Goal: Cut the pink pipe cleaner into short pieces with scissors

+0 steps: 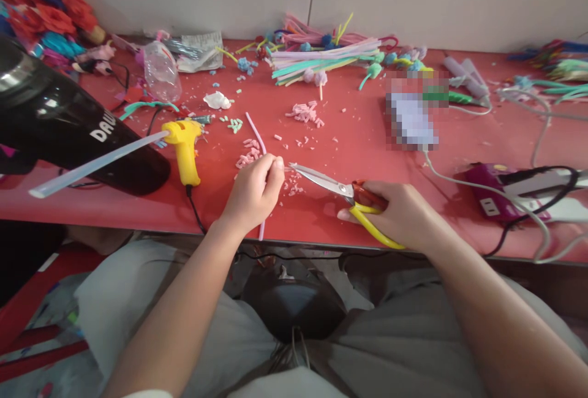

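My left hand (254,193) is closed in a pinch on a thin pink pipe cleaner (255,131) that runs from the table back under the hand and past the table's front edge. My right hand (399,214) grips the red and yellow handles of a pair of scissors (331,183). The steel blades point left, and their tips sit right beside my left fingertips. Small pink cut pieces (248,156) lie scattered on the red table (358,141) around both hands.
A yellow glue gun (186,147) with a clear glue stick stands left of my hand, beside a black hair dryer (55,122). Bundles of coloured pipe cleaners (321,55) lie at the back. A purple power strip (496,199) and white cables are at the right.
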The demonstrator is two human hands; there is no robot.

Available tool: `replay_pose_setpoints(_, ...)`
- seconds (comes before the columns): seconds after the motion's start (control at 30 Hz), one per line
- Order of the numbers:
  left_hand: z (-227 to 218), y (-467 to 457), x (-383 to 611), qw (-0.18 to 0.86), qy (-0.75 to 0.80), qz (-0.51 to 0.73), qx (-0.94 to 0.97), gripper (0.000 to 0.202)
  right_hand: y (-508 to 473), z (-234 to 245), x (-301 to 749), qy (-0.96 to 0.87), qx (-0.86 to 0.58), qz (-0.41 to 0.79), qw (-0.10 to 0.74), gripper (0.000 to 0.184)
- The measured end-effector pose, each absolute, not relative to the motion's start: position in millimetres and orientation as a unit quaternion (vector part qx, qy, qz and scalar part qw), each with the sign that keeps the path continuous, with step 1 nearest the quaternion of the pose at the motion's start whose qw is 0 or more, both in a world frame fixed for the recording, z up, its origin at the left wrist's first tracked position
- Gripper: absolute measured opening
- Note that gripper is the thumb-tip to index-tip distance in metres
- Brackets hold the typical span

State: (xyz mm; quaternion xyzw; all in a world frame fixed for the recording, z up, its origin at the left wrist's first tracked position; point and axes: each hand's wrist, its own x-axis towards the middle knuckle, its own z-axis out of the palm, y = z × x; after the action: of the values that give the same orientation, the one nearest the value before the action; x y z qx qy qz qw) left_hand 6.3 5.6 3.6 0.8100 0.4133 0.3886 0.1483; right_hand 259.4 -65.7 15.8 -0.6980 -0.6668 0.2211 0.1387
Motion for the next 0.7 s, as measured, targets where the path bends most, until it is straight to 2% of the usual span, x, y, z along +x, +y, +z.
replay_pose_setpoints(0.43,4.9,5.3,6.1,0.150,0.403,0.393,0.813,0.034,-62.6,12.4,258.0,-0.659,-0.711,0.204,0.137,0.066)
replay_pose_setpoints(0.7,4.0,5.2,6.0,0.151,0.413,0.397,0.806,0.034,-65.7,13.4,259.3,-0.672,-0.693,0.207,0.158,0.057)
